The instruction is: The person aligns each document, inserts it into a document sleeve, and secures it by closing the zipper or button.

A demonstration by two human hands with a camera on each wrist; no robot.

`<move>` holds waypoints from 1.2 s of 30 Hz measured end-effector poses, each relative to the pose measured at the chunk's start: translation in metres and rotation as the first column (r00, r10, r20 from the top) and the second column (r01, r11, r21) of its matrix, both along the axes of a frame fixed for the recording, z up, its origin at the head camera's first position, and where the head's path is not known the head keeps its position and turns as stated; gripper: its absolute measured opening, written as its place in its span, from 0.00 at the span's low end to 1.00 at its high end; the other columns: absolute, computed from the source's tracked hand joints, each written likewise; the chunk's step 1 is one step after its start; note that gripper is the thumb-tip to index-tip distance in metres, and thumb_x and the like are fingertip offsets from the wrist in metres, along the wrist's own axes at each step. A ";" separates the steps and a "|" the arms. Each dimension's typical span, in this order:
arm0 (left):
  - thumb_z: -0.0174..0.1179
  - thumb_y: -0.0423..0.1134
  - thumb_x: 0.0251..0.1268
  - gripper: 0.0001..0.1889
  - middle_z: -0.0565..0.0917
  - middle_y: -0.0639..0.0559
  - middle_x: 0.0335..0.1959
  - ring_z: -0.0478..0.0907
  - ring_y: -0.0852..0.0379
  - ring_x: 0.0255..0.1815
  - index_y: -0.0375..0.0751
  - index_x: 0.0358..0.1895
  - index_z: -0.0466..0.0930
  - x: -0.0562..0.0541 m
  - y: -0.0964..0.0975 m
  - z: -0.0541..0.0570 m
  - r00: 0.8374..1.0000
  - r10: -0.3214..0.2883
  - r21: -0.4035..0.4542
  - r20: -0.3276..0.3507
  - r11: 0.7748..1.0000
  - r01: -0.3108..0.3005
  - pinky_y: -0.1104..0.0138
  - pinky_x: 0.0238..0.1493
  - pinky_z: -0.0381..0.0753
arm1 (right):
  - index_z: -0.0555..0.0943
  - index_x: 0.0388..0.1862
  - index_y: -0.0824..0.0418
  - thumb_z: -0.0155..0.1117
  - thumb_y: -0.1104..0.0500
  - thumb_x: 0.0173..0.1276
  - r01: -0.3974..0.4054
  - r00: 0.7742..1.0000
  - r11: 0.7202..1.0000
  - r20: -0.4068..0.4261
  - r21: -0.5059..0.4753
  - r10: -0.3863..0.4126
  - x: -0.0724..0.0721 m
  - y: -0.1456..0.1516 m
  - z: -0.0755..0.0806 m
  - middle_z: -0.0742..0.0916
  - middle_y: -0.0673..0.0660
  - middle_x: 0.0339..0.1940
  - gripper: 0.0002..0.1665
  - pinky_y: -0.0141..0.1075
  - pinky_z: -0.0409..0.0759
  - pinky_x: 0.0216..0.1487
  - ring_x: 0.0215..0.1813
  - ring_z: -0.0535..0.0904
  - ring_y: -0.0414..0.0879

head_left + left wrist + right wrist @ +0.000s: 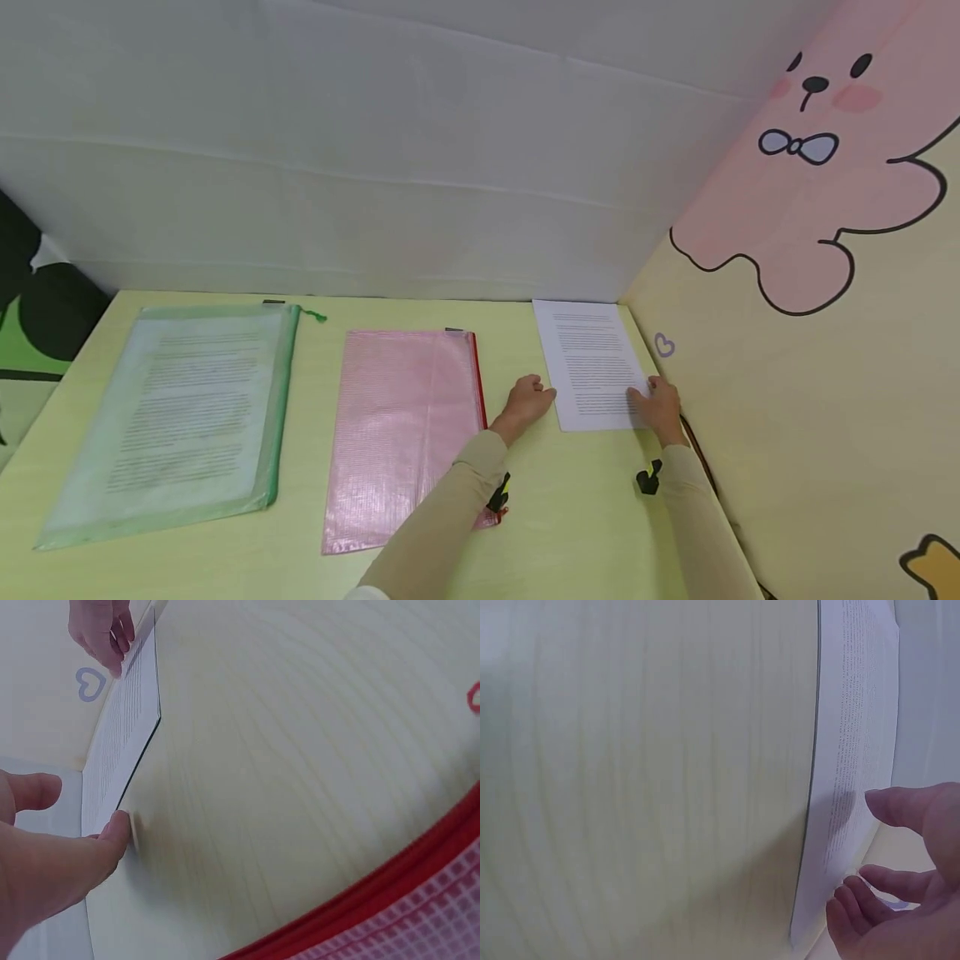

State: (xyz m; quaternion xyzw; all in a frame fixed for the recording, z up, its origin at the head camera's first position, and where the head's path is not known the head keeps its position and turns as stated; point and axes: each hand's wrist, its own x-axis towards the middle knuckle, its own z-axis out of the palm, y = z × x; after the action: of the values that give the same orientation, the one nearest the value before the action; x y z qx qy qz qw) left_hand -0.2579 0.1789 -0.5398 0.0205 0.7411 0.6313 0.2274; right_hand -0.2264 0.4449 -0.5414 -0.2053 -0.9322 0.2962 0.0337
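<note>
Printed white paper [592, 354] lies flat at the table's right end, its far edge by the back wall. My left hand [527, 402] is at its left edge; in the left wrist view a fingertip [116, 825] is right at that edge, and another digit is held apart. On the opposite side my right hand [658, 410] has its thumb over the lower right part of the paper. The right wrist view shows the fingers [851, 904] loosely bent along the right edge, the thumb [900, 806] spread from them. Neither hand grips the paper.
A pink mesh zipper pouch [405, 425] with a red zipper lies under the left forearm. Farther left is a green zipper pouch [273, 417] with printed paper inside. A yellow wall [787, 417] closes off the right side, a grey-white panel [337, 225] the back.
</note>
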 end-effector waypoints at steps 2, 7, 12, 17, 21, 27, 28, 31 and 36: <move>0.58 0.39 0.74 0.30 0.76 0.33 0.66 0.72 0.40 0.70 0.25 0.73 0.65 0.001 0.001 0.000 1.000 -0.013 0.003 0.007 1.000 0.013 0.53 0.70 0.73 | 0.64 0.68 0.86 0.61 0.60 0.73 0.006 1.000 1.000 0.013 -0.001 -0.006 0.000 0.000 0.002 0.73 0.85 0.62 0.37 0.63 0.69 0.68 0.65 0.70 0.76; 0.59 0.40 0.74 0.30 0.76 0.32 0.67 0.72 0.41 0.69 0.24 0.72 0.67 0.002 0.004 -0.002 0.999 -0.043 0.008 0.004 0.999 0.043 0.53 0.69 0.73 | 0.65 0.67 0.86 0.60 0.59 0.73 0.003 1.000 0.999 0.029 -0.033 -0.003 0.000 0.001 0.002 0.74 0.84 0.63 0.36 0.63 0.69 0.68 0.65 0.70 0.75; 0.60 0.39 0.72 0.20 0.83 0.38 0.50 0.79 0.52 0.47 0.24 0.56 0.78 0.006 0.009 -0.006 0.999 -0.038 0.005 -0.032 0.999 0.038 0.62 0.50 0.80 | 0.65 0.66 0.85 0.59 0.57 0.73 -0.008 0.999 1.000 0.049 -0.027 0.009 0.000 0.004 0.002 0.74 0.82 0.63 0.36 0.62 0.68 0.68 0.65 0.70 0.74; 0.61 0.38 0.71 0.10 0.75 0.51 0.28 0.66 0.59 0.28 0.33 0.34 0.77 0.010 0.010 -0.006 0.999 -0.016 0.023 -0.035 1.000 0.017 0.69 0.30 0.66 | 0.66 0.66 0.85 0.58 0.57 0.73 -0.003 0.997 0.999 0.083 -0.035 0.006 0.000 0.008 0.004 0.74 0.81 0.63 0.35 0.62 0.68 0.68 0.64 0.70 0.72; 0.60 0.38 0.71 0.11 0.68 0.54 0.24 0.63 0.59 0.26 0.34 0.33 0.75 0.013 0.011 -0.005 1.000 0.003 0.006 -0.019 1.000 -0.003 0.70 0.28 0.63 | 0.67 0.66 0.84 0.58 0.55 0.74 -0.009 0.995 1.000 0.103 -0.025 0.011 0.000 0.012 0.003 0.74 0.81 0.65 0.35 0.62 0.69 0.68 0.65 0.70 0.72; 0.60 0.37 0.68 0.13 0.63 0.54 0.22 0.60 0.58 0.25 0.39 0.25 0.70 0.012 0.007 -0.004 1.000 0.012 -0.028 0.001 1.000 -0.012 0.68 0.27 0.60 | 0.72 0.62 0.82 0.59 0.54 0.73 0.002 0.993 1.000 0.116 0.016 -0.004 0.000 0.010 0.006 0.79 0.76 0.59 0.32 0.60 0.70 0.66 0.61 0.74 0.69; 0.59 0.36 0.68 0.15 0.62 0.54 0.21 0.59 0.58 0.24 0.41 0.23 0.68 0.011 0.006 -0.004 1.000 0.010 -0.033 0.003 0.999 -0.010 0.68 0.26 0.59 | 0.73 0.61 0.81 0.59 0.54 0.73 0.000 0.993 1.000 0.116 0.023 -0.003 0.000 0.010 0.006 0.79 0.76 0.58 0.32 0.60 0.70 0.65 0.60 0.75 0.69; 0.57 0.34 0.68 0.16 0.62 0.55 0.20 0.58 0.58 0.23 0.42 0.21 0.66 0.011 0.004 -0.003 1.000 0.008 -0.030 0.017 1.000 -0.007 0.68 0.25 0.57 | 0.75 0.58 0.81 0.60 0.55 0.72 -0.010 0.995 1.000 0.099 0.027 0.007 0.000 0.007 0.008 0.81 0.76 0.55 0.30 0.60 0.72 0.62 0.57 0.77 0.69; 0.54 0.32 0.68 0.09 0.71 0.52 0.25 0.62 0.57 0.27 0.30 0.32 0.79 0.013 0.000 -0.001 1.000 0.005 -0.016 0.018 1.000 -0.005 0.69 0.27 0.61 | 0.77 0.56 0.82 0.61 0.58 0.71 0.007 0.997 0.999 0.074 -0.053 -0.003 0.001 0.002 0.007 0.81 0.77 0.53 0.27 0.57 0.77 0.55 0.53 0.78 0.68</move>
State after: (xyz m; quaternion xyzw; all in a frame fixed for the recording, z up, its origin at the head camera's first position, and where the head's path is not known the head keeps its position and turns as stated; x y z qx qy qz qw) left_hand -0.2452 0.1793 -0.5406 0.0114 0.7440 0.6263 0.2325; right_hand -0.2255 0.4473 -0.5344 -0.2194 -0.9241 0.3129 -0.0053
